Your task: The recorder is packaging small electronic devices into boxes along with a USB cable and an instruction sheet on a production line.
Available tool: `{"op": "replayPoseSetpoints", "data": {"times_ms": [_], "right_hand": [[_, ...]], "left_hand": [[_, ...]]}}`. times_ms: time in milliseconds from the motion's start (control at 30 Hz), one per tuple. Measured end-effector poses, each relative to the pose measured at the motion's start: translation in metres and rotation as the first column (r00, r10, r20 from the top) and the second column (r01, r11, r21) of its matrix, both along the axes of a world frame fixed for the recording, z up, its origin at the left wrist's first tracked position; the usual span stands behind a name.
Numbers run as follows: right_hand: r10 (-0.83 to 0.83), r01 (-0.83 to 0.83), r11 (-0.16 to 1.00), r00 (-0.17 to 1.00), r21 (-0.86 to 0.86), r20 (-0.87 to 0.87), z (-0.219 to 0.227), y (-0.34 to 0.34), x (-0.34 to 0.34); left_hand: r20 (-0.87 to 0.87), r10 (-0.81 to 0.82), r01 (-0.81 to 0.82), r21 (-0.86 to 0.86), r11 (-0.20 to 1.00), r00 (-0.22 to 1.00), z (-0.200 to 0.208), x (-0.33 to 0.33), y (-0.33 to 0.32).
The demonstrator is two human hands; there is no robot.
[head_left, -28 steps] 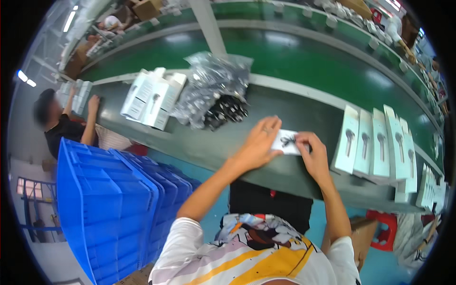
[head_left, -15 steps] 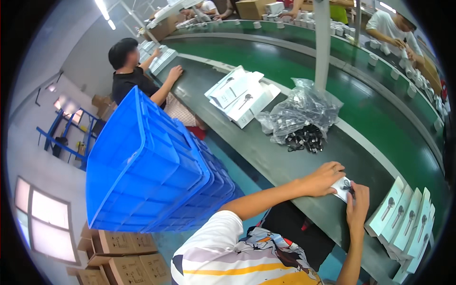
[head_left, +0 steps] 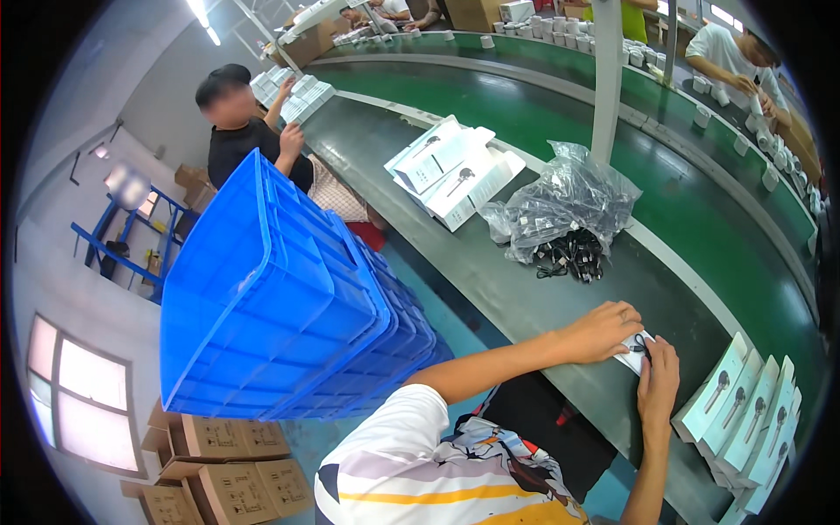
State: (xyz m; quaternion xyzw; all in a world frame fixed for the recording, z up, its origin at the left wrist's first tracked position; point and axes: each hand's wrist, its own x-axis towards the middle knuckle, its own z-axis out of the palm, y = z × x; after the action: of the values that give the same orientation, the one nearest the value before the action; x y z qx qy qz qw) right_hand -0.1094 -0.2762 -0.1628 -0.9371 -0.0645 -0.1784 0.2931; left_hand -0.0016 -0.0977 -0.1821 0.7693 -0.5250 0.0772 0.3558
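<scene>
Over the near part of the dark work surface [head_left: 560, 319], my left hand [head_left: 604, 331] is closed on a small white piece, a box or card [head_left: 629, 360]. My right hand [head_left: 658, 378] pinches a small black cable [head_left: 640, 343] against that white piece from the other side. The fingers hide part of both. Beyond my hands lies a clear plastic bag [head_left: 577, 197], with many black cables [head_left: 573, 254] spilling from its near side. Right of my right hand stands a row of white printed boxes [head_left: 717, 385] with upright flaps.
More white boxes [head_left: 455, 179] lie farther up the bench. Stacked blue plastic crates [head_left: 280, 306] stand at my left, brown cartons [head_left: 236, 490] below them. A green conveyor [head_left: 691, 201] curves behind a pale post [head_left: 606, 79]. A co-worker in black [head_left: 249, 131] sits far left; others work across the belt.
My hands stay almost in place, my right fingers pressing closer over the cable. The co-worker in black has lifted a hand off the bench. The view has shifted slightly.
</scene>
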Motion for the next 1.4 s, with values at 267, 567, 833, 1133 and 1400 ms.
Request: {"op": "replayPoseSetpoints", "data": {"times_ms": [267, 567, 833, 1133, 1400], "right_hand": [[-0.02, 0.022, 0.998, 0.999, -0.066, 0.027, -0.005, 0.001, 0.002], [0.031, -0.026, 0.999, 0.992, -0.048, 0.126, 0.006, 0.0, -0.001], [0.056, -0.087, 0.987, 0.972, 0.131, 0.226, 0.038, 0.0, -0.009], [0.094, -0.154, 0.932, 0.977, 0.329, 0.191, 0.063, 0.002, -0.003], [0.044, -0.098, 0.952, 0.982, 0.292, 0.185, 0.063, 0.004, -0.013]], "left_hand": [[0.171, 0.041, -0.035, -0.041, 0.999, 0.984, -0.009, 0.003, -0.007], [-0.023, 0.135, -0.137, -0.173, 0.975, 0.991, -0.003, 0.001, -0.022], [-0.445, 0.014, -0.111, -0.193, 0.975, 0.895, 0.052, -0.003, -0.003], [-0.914, -0.303, 0.003, -0.314, 0.949, 0.271, 0.065, 0.004, 0.006], [-0.946, -0.23, -0.031, -0.243, 0.969, 0.228, 0.063, -0.01, -0.007]]}}
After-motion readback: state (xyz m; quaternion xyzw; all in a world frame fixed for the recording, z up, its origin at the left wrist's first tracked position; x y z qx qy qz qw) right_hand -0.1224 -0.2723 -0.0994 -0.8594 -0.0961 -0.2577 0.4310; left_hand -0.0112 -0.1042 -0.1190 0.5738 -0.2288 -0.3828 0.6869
